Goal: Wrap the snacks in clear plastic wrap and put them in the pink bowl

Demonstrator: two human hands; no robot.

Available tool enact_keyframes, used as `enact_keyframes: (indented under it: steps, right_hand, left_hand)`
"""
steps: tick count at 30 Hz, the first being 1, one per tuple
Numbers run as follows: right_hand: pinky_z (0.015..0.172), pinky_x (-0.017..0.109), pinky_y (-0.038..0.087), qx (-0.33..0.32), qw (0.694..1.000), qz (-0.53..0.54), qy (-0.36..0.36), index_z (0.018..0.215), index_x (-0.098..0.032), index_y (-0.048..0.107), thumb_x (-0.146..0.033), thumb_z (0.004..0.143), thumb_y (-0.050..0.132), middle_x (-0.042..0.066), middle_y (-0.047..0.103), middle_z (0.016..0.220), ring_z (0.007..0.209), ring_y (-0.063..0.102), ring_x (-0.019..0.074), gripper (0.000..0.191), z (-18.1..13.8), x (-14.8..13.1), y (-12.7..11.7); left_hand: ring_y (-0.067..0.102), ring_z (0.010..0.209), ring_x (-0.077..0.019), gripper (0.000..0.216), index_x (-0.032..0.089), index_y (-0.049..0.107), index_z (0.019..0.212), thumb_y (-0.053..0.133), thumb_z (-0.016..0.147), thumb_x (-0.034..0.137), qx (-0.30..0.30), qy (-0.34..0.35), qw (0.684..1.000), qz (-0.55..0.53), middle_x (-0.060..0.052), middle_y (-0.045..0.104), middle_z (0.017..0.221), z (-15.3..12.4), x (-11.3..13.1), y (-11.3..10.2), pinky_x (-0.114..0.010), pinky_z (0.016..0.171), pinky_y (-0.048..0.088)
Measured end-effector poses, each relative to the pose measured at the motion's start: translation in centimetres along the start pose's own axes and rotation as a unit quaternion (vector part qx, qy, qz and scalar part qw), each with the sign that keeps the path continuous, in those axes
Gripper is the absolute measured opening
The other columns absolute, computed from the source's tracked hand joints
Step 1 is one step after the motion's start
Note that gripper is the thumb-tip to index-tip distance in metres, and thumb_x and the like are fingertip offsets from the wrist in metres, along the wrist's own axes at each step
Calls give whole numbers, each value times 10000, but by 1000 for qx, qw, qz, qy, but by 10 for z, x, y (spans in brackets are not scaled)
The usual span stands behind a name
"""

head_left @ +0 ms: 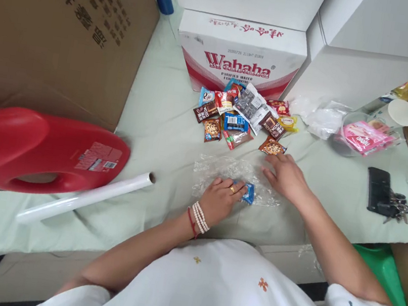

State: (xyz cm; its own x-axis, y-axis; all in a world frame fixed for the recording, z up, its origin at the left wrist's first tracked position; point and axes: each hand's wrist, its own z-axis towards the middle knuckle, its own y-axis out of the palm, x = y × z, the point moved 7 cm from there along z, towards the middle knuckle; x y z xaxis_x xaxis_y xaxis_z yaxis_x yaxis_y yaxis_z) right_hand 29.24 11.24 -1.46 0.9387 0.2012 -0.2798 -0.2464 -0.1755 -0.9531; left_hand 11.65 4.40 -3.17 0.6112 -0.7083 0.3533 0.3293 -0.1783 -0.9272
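My left hand (pixel 220 195) is bent over a small blue snack packet (pixel 249 193), its fingers curled across the wrapper; part of the packet is hidden under them. Beneath both lies a crinkled clear plastic bag (pixel 205 166), spread flat on the cloth. My right hand (pixel 285 175) has its thumb and fingers apart, with the fingertips at the lower edge of a brown cookie packet (pixel 273 146). Beyond the hands is a pile of wrapped snacks, among them a silver-grey packet (pixel 249 103), a blue packet (pixel 236 122) and another cookie packet (pixel 212 130).
A white and red Wahaha carton (pixel 242 51) stands behind the snacks. On the left are a red jug (pixel 36 148), a white roll (pixel 86 198) and a large cardboard box (pixel 64 35). At right lie a pink packet (pixel 367 137), a paper cup (pixel 401 114) and keys (pixel 397 206).
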Motion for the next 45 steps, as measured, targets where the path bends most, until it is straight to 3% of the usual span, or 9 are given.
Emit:
enact_keyframes:
  steps: [8, 14, 19, 23, 29, 31, 34, 38, 45]
  right_hand:
    - [861, 340, 420, -101, 991, 25, -83, 1013, -143, 740, -178, 926, 611, 121, 719, 919, 941, 587, 253, 160, 54, -49, 38]
    - [732, 302, 411, -35, 974, 110, -195, 1134, -205, 755, -166, 1002, 474, 71, 594, 816, 819, 525, 210, 313, -15, -61, 14]
    - [673, 291, 414, 10, 971, 118, -207, 1376, -259, 651, -149, 1032, 421, 50, 533, 803, 763, 463, 196, 428, -66, -65, 38]
    - [702, 305, 428, 21, 969, 115, -215, 1374, -268, 653, -79, 1007, 397, 51, 512, 818, 813, 469, 209, 485, -78, -65, 59]
    - [772, 346, 446, -10, 971, 78, -226, 1368, -288, 658, -56, 990, 382, 67, 502, 851, 881, 455, 235, 523, -75, -76, 63]
    - [767, 345, 441, -16, 970, 77, -231, 1363, -287, 662, -41, 975, 392, 70, 504, 858, 878, 451, 236, 532, -73, -77, 60]
    - [741, 327, 427, -16, 968, 89, -234, 1353, -279, 671, -23, 962, 413, 67, 507, 850, 861, 452, 228, 534, -70, -76, 57]
    - [716, 313, 414, -4, 967, 114, -227, 1307, -261, 683, -1, 935, 416, 67, 539, 850, 841, 465, 222, 526, -69, -73, 55]
    - [720, 321, 418, 37, 973, 144, -178, 1227, -193, 611, -66, 974, 399, 78, 590, 910, 797, 464, 217, 354, -68, -67, 54]
  left_hand:
    - [623, 1054, -251, 417, 238, 597, 1400, 436, 1024, 157, -15, -30, 999, 13, -78, 655, 1425, -13, 2, 5, -423, 837, 405]
    - [645, 1066, -261, 417, 218, 599, 1392, 465, 1006, 133, -5, -42, 999, -16, -110, 661, 1409, -16, 1, 17, -430, 857, 458]
    - [692, 1093, -250, 406, 199, 689, 1261, 463, 945, 80, 50, -38, 982, -176, -118, 692, 1364, -20, -15, 17, -455, 922, 549]
    - [720, 1000, -214, 323, 230, 761, 1073, 512, 885, 147, 141, -157, 896, -391, -79, 779, 1144, -40, -61, -2, -397, 892, 583]
    - [557, 633, -121, 148, 210, 650, 847, 539, 874, 304, 397, -414, 671, -469, -5, 641, 773, -72, -147, -34, -249, 611, 473]
    - [634, 851, -153, 283, 231, 642, 1106, 574, 906, 420, 376, -382, 703, -468, -44, 678, 1021, -54, -153, -40, -278, 766, 515]
    - [633, 1084, -232, 638, 237, 561, 1363, 736, 808, 497, 203, -284, 834, -428, -86, 670, 1195, -17, -136, -37, -371, 956, 497]
    - [635, 961, -248, 268, 221, 754, 1088, 694, 865, 357, 26, -141, 946, -291, -58, 712, 887, -4, -87, -31, -401, 910, 492]
    - [618, 969, -219, 262, 248, 741, 1041, 495, 992, 174, -34, 47, 996, -75, -73, 726, 904, -45, -26, -22, -406, 895, 405]
